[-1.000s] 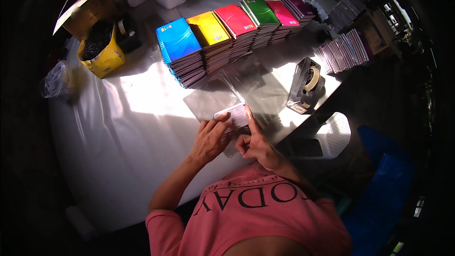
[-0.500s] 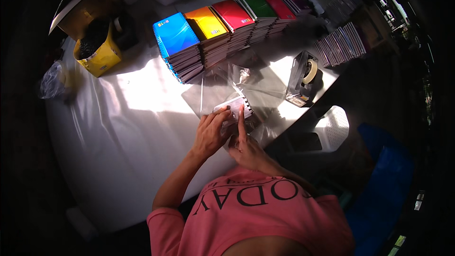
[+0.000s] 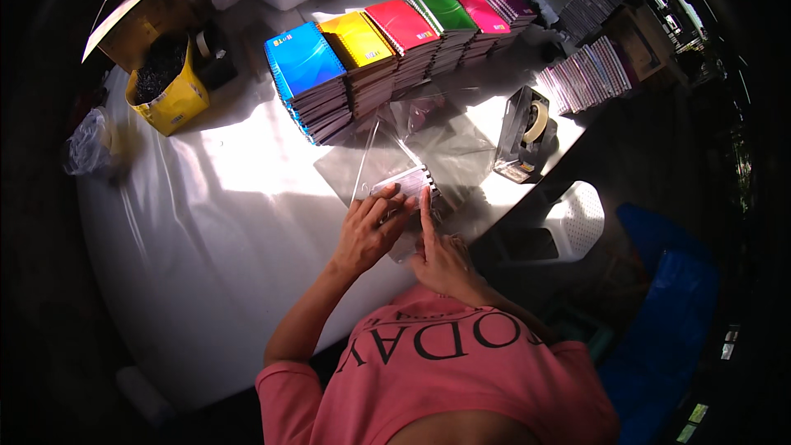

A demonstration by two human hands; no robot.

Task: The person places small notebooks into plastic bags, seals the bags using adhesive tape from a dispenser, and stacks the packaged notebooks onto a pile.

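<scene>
A small white pad of paper with a black toothed binding along its right end lies on clear plastic sheeting. My left hand rests over its lower left part, fingers bent and apart; its thumb is hidden. My right hand has the index finger stretched out, touching the pad near the binding, while the other fingers fold back underneath. Beyond the hands stand stacks of spiral notebooks: a blue stack, a yellow stack and a red stack are closest.
Green notebooks and more stacks continue the row rightward. A tape dispenser stands near the right table edge, below a row of bound books. A yellow container with dark contents sits left. Beside the table is a white plastic seat.
The left fingers have shifted slightly right over the pad and spread a little. My right index finger has moved slightly right and down. The plastic beside the pad has shifted.
</scene>
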